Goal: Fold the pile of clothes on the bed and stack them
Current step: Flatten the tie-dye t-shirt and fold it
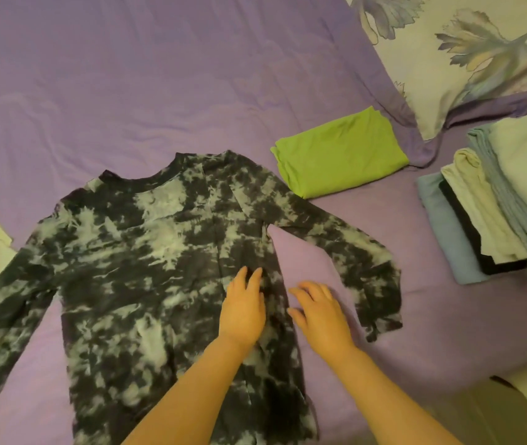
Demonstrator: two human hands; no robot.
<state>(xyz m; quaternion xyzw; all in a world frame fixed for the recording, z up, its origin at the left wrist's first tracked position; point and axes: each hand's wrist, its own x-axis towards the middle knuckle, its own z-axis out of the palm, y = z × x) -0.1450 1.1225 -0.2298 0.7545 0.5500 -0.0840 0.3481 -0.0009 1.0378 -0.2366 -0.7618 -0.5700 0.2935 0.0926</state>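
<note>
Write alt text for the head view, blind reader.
A black-and-white tie-dye long-sleeve shirt lies spread flat on a purple bedsheet, with the left hand flat on it and the right hand open at its edge. A folded green garment and a stack of folded clothes lie to the right.

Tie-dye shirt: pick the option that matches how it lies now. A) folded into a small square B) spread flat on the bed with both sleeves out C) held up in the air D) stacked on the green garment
B: the tie-dye shirt lies spread flat on the purple bed sheet, sleeves out to both sides, beside the folded green garment.
</note>
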